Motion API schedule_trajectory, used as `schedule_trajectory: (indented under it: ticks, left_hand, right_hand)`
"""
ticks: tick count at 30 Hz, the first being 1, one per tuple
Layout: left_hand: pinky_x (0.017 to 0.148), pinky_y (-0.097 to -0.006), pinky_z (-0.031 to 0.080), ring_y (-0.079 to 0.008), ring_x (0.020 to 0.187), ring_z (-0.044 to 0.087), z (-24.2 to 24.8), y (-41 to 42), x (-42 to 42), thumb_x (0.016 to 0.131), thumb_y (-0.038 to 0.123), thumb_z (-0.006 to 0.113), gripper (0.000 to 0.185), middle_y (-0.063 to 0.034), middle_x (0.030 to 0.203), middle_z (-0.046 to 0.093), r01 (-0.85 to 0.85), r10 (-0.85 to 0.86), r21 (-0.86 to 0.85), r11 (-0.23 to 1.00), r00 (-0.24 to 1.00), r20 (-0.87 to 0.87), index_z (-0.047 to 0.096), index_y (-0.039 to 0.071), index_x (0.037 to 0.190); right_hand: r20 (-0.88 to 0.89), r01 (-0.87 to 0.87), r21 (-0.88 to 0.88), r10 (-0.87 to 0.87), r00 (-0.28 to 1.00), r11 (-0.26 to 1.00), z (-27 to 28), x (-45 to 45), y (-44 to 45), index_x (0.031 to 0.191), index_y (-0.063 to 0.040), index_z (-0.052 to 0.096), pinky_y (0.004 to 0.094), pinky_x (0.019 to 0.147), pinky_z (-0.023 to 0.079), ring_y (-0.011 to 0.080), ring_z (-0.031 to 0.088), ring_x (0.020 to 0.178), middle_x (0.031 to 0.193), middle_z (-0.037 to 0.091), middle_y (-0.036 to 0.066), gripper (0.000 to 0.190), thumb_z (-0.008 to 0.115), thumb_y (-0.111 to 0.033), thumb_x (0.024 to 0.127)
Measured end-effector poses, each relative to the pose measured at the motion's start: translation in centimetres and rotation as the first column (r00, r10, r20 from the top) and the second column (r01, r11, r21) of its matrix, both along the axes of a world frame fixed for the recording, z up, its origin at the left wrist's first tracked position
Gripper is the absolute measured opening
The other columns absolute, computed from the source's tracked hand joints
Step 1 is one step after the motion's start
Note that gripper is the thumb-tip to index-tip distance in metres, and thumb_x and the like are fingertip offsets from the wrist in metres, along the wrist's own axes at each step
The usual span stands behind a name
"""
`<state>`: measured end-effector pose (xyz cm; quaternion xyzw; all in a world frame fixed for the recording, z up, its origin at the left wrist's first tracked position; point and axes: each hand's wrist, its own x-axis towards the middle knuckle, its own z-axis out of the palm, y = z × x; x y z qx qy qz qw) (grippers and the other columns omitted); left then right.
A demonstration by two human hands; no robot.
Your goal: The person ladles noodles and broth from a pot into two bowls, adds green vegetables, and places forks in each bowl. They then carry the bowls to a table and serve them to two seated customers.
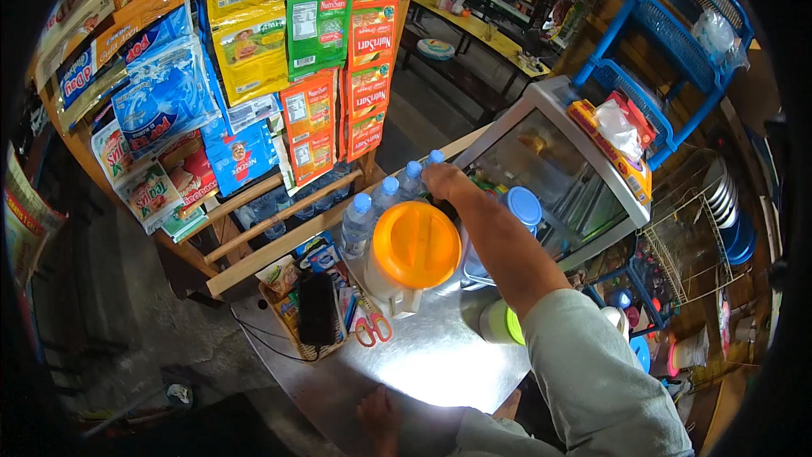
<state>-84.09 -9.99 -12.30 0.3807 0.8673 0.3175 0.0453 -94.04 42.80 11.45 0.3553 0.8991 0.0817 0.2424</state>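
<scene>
My right hand (442, 181) reaches past an orange-lidded pitcher (415, 246) to the far end of a row of water bottles with blue caps (388, 197). It is beside or on the farthest bottle (435, 158); its fingers are partly hidden, so a grip cannot be told. My left hand (379, 411) rests low at the near edge of the metal table (406, 365), in shadow. A basket (288, 324) with a black phone-like device (316, 308) and sachets stands left of the pitcher, and red-handled scissors (373, 330) lie against it.
A glass display case (507, 139) stands behind the arm, with a blue-lidded container (524, 206) before it. A green-lidded container (501, 322) is near my forearm. Drink sachets (311, 19) hang at upper left above a wooden rail (285, 254). A blue rack (672, 19) rises at right.
</scene>
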Motion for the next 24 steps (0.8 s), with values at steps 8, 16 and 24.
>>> schedule_trajectory:
  ticks: [8,16,24]
  left_hand:
    - [0.074,-0.0491,0.045,-0.0325,0.081,0.061,0.2,0.3,0.3,0.088,0.013,0.065,0.017,-0.0107,0.083,0.064,-0.011,0.011,0.020,1.000,1.000,-0.006,0.071,0.006,0.102]
    - [0.074,-0.0520,0.046,-0.0324,0.082,0.060,-0.7,0.1,0.2,0.088,0.019,0.065,0.018,-0.0099,0.085,0.067,-0.005,0.005,-0.009,1.000,1.000,-0.012,0.070,0.010,0.103]
    - [0.082,-0.0528,0.046,-0.0371,0.088,0.061,0.5,-0.5,0.1,0.088,0.014,0.063,0.019,-0.0152,0.089,0.067,0.041,-0.039,-0.012,0.999,0.995,0.097,0.069,0.004,0.103]
  right_hand:
    - [-0.042,-0.065,0.064,0.067,0.997,0.996,-0.7,0.5,-0.8,0.112,-0.004,0.073,0.0418,0.096,0.055,0.0321,0.068,0.113,0.119,0.071,0.017,0.034,0.075,-0.016,0.080]
    - [-0.029,-0.040,0.020,0.041,0.999,0.999,-1.9,0.9,0.6,0.116,-0.006,0.073,0.0406,0.097,0.055,0.0305,0.066,0.119,0.126,0.069,0.016,0.033,0.073,-0.013,0.085]
    - [-0.136,-0.088,0.227,0.121,0.983,0.970,3.1,1.1,-0.1,0.118,-0.001,0.066,0.0420,0.098,0.053,0.0358,0.067,0.112,0.115,0.069,0.022,0.034,0.056,-0.021,0.093]
